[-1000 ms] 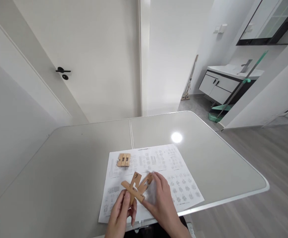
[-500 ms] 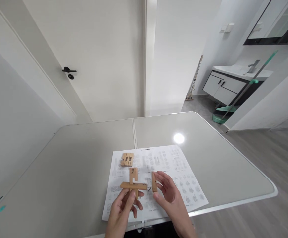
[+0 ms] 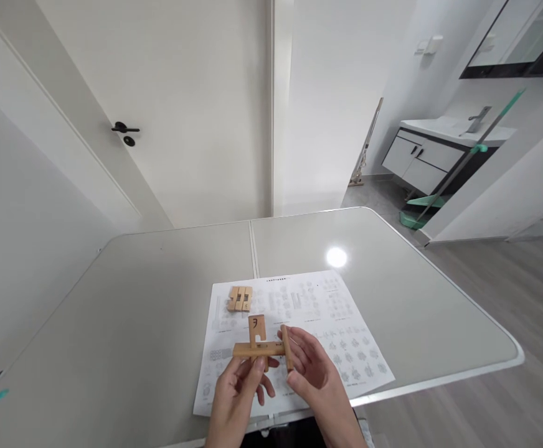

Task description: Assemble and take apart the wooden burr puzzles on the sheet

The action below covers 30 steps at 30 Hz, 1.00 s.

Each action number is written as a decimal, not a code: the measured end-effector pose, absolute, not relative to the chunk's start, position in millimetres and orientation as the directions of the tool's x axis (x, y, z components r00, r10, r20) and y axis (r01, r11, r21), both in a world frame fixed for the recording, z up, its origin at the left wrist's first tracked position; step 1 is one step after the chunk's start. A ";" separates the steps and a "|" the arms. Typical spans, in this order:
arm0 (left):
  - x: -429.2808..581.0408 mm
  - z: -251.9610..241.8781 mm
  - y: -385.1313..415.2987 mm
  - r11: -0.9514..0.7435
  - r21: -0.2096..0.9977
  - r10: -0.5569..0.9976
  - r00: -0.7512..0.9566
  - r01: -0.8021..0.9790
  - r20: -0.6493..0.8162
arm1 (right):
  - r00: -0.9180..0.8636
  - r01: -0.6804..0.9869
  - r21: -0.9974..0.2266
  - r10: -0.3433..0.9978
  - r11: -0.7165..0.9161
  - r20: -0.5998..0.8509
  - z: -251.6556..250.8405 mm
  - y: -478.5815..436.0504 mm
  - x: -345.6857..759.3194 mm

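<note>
My left hand (image 3: 241,389) is closed on two crossed wooden puzzle pieces. One is an upright notched piece (image 3: 256,326) with a dark mark on its top. Across it lies a horizontal wooden bar (image 3: 250,350). My right hand (image 3: 316,367) grips another wooden puzzle piece (image 3: 287,348) between thumb and fingers, holding it upright at the bar's right end. Whether those two touch or merely overlap in view, I cannot tell. Several notched wooden pieces (image 3: 240,299) lie side by side on the printed sheet (image 3: 299,317) beyond my hands.
The sheet of small line drawings rests on a grey table (image 3: 169,298) with a pale metal edge. A door (image 3: 197,124) stands behind it. To the far right are a washbasin cabinet (image 3: 421,158) and a green broom and dustpan (image 3: 414,219).
My left hand has carried the crossed pieces slightly right. The piece in my right hand has moved a little left, tilted, and come up to the bar's end.
</note>
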<state>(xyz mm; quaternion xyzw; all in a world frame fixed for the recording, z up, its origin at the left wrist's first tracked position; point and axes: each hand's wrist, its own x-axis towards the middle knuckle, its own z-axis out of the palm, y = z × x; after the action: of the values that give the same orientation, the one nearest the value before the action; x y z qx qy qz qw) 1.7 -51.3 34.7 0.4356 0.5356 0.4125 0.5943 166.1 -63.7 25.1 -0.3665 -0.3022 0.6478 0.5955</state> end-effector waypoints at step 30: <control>13.3 54.4 -62.4 -0.084 0.860 0.935 0.338 0.503 -0.107 | -0.019 -0.616 -0.760 0.968 -0.208 -0.249 25.0 -77.3 161.7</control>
<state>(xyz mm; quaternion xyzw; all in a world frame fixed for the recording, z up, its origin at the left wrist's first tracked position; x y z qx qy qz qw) 13.3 -62.4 54.4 0.6928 0.5190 0.2487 0.4346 161.7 -77.3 25.0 -0.3832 -0.2296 0.6760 0.5861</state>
